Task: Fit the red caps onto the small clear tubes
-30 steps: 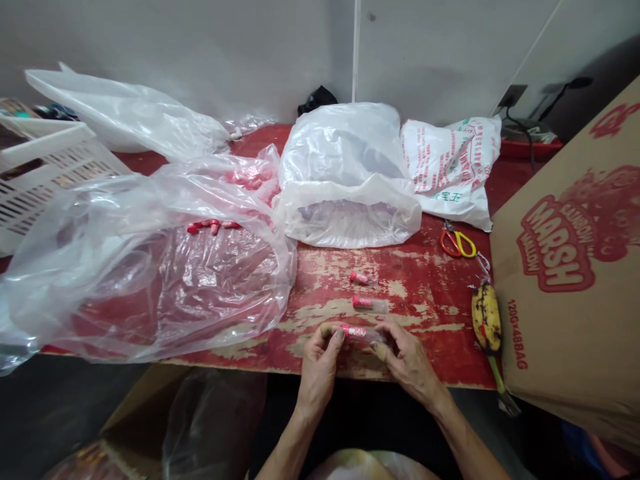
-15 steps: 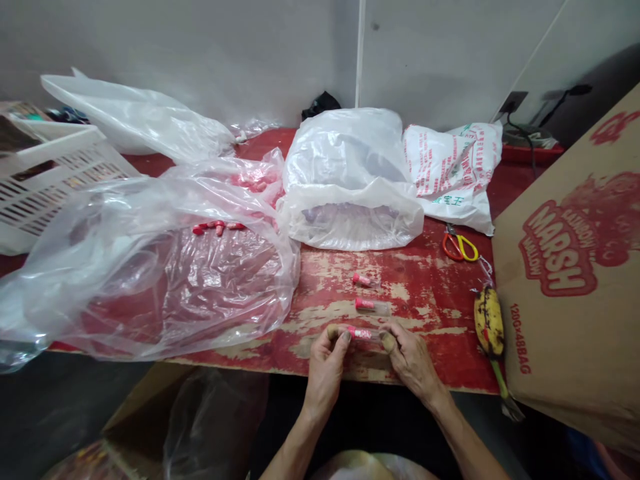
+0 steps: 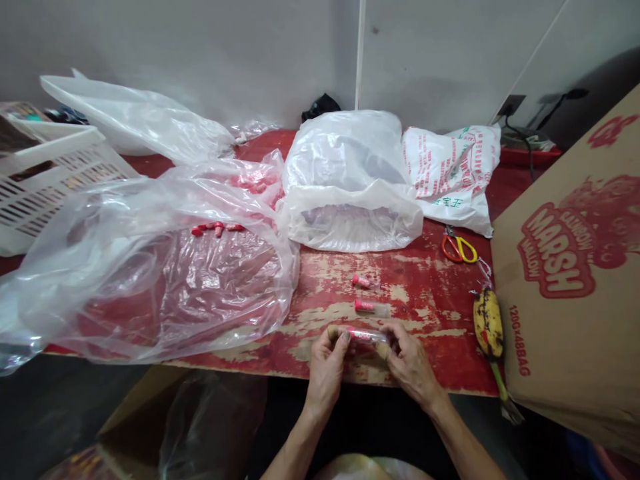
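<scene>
**Worn red bench, both hands on one small tube**

Red-painted table [image 3: 430, 363], paint flaked to bare wood along the near edge, grey wall behind.

- Left hand [image 3: 326, 370] and right hand [image 3: 411, 363] hold a small clear tube with pink cap [image 3: 364, 335] between them, horizontal, just over the near table edge. Left fingertips pinch the pink end, right fingertips pinch the clear end; other fingers curled in.
- Just beyond: a second capped tube [image 3: 371, 307] lying flat, then a smaller pink piece [image 3: 361, 281], both loose on the table, apart from each other.
- Left of the hands: large clear plastic bag [image 3: 150, 280], crumpled, spread over much of the bench; red caps [image 3: 216, 228] show at its far side.
- Centre back: white translucent bag [image 3: 350, 187], mouth open toward the hands; contents unclear.
- Printed white bag [image 3: 450, 173] to its right, touching it.
- Orange-and-yellow scissors [image 3: 457, 247] near that bag.
- Spotted banana [image 3: 488, 321] right of the hands, beside a tilted Marsh Mallow carton [image 3: 575, 280] that blocks the right end.
- White slotted crate [image 3: 45, 180] far left.
</scene>
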The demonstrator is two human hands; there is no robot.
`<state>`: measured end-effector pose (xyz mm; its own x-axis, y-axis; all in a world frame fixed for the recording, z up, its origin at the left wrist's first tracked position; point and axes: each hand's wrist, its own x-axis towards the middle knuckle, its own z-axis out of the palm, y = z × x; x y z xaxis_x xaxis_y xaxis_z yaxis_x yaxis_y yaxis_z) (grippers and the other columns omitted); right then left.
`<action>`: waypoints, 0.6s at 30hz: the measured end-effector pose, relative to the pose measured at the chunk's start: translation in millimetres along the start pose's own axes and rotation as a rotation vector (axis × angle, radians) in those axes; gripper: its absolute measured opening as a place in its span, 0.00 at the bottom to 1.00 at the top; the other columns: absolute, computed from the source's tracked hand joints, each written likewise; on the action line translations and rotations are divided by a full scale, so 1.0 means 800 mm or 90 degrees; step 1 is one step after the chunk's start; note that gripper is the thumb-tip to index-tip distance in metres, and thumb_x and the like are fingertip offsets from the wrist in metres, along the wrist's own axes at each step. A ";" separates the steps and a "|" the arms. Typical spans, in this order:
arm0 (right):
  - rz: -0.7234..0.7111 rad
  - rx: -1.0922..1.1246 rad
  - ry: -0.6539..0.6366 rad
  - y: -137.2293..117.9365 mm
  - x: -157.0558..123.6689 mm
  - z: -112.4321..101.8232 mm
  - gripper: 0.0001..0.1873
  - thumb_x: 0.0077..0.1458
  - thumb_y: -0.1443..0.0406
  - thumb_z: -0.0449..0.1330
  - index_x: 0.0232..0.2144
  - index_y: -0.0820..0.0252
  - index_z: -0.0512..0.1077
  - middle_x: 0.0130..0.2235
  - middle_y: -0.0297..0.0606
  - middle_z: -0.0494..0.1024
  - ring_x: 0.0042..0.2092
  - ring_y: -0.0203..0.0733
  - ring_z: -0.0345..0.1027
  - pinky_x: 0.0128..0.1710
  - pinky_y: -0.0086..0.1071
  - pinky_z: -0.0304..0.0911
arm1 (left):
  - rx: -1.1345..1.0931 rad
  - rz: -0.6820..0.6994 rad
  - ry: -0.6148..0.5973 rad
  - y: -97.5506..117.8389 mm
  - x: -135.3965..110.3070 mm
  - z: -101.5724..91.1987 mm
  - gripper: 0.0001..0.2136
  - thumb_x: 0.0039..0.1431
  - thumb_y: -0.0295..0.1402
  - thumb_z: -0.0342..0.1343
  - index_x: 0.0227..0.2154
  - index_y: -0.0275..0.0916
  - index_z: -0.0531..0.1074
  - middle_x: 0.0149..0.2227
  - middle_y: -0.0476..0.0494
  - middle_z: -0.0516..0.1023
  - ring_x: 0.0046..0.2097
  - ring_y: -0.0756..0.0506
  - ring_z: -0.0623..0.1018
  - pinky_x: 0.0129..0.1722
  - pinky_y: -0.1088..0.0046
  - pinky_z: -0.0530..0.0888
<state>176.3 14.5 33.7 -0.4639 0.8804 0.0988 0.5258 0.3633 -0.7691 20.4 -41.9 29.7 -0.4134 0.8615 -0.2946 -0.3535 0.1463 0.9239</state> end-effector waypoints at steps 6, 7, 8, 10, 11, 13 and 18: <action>-0.046 -0.005 0.004 0.005 0.002 0.000 0.14 0.59 0.60 0.50 0.44 0.57 0.69 0.41 0.40 0.75 0.40 0.42 0.70 0.39 0.32 0.65 | 0.017 0.021 0.008 0.001 0.001 -0.001 0.12 0.50 0.41 0.60 0.27 0.36 0.71 0.24 0.51 0.72 0.27 0.52 0.70 0.30 0.78 0.67; -0.063 -0.006 -0.009 0.006 0.002 0.000 0.15 0.59 0.61 0.51 0.47 0.56 0.67 0.45 0.41 0.74 0.43 0.43 0.69 0.42 0.33 0.65 | 0.022 0.023 0.015 0.001 0.002 -0.001 0.12 0.51 0.41 0.60 0.27 0.36 0.71 0.24 0.51 0.72 0.26 0.52 0.70 0.30 0.78 0.67; -0.074 -0.014 -0.019 0.007 0.003 0.001 0.16 0.58 0.63 0.52 0.49 0.56 0.66 0.47 0.41 0.73 0.45 0.43 0.69 0.43 0.33 0.65 | 0.030 0.024 0.021 0.001 0.003 -0.001 0.12 0.51 0.42 0.59 0.27 0.36 0.71 0.23 0.51 0.72 0.26 0.52 0.70 0.29 0.78 0.67; -0.077 -0.055 -0.020 0.010 0.004 0.005 0.15 0.59 0.65 0.50 0.49 0.55 0.66 0.47 0.40 0.73 0.45 0.42 0.69 0.42 0.33 0.65 | 0.048 0.021 0.027 0.001 0.007 0.000 0.12 0.51 0.42 0.59 0.29 0.36 0.71 0.23 0.50 0.72 0.24 0.52 0.70 0.26 0.78 0.67; -0.077 -0.095 -0.007 0.013 0.004 0.007 0.15 0.60 0.65 0.49 0.49 0.56 0.67 0.46 0.40 0.74 0.43 0.43 0.70 0.40 0.32 0.66 | 0.055 0.021 0.029 0.001 0.009 0.001 0.13 0.50 0.42 0.59 0.31 0.36 0.72 0.24 0.50 0.73 0.24 0.52 0.70 0.25 0.78 0.67; -0.076 -0.201 0.038 0.019 0.006 0.014 0.18 0.61 0.63 0.48 0.51 0.57 0.66 0.44 0.43 0.74 0.39 0.44 0.71 0.35 0.33 0.66 | 0.064 0.031 0.034 0.000 0.015 0.001 0.14 0.49 0.41 0.60 0.35 0.37 0.73 0.29 0.46 0.77 0.25 0.50 0.72 0.24 0.77 0.68; -0.082 -0.339 0.137 0.032 0.010 0.015 0.22 0.61 0.62 0.46 0.55 0.62 0.64 0.40 0.46 0.74 0.34 0.46 0.71 0.30 0.35 0.66 | 0.119 0.097 0.075 0.001 0.029 -0.010 0.13 0.48 0.37 0.61 0.37 0.39 0.76 0.35 0.42 0.79 0.31 0.45 0.77 0.30 0.72 0.72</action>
<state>177.3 26.6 7.3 -0.4212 0.8411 0.3392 0.7863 0.5251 -0.3256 3.6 -25.8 21.4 -0.5486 0.8197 -0.1648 -0.1234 0.1156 0.9856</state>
